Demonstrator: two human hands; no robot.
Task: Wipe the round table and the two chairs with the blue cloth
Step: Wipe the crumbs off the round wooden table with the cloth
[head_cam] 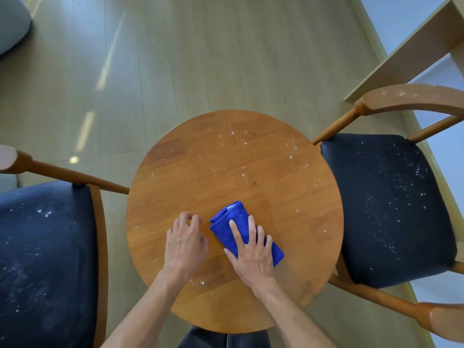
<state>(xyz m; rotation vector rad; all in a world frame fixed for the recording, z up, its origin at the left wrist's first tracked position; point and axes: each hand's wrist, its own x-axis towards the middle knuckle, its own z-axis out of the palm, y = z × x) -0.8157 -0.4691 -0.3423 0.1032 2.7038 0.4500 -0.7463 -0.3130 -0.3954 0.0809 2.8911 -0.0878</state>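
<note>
Right hand (252, 249), fingers spread, pressing flat on folded blue microfibre cloth (241, 227) at six o'clock of round wooden table (251, 172). Left hand (184, 243) beside it, fingers curled, gripping nothing. Speckled dark-cushioned wooden chairs at nine (47, 247) and three (386, 204).

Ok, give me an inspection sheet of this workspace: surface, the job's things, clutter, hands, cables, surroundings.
Surface: round table, wood, white specks mostly on its far and right parts, a few near the front edge.
Job's things: blue cloth folded, lying on the table; left chair and right chair, both dark seats speckled white.
Clutter: nothing seen.
Hands: right hand flat on the cloth, fingers straight; left hand on the bare table beside the cloth, fingers curled, holding nothing.
Cables: nothing seen.
Surroundings: wood floor; pale shelf at top right; grey cushion at top left.
</note>
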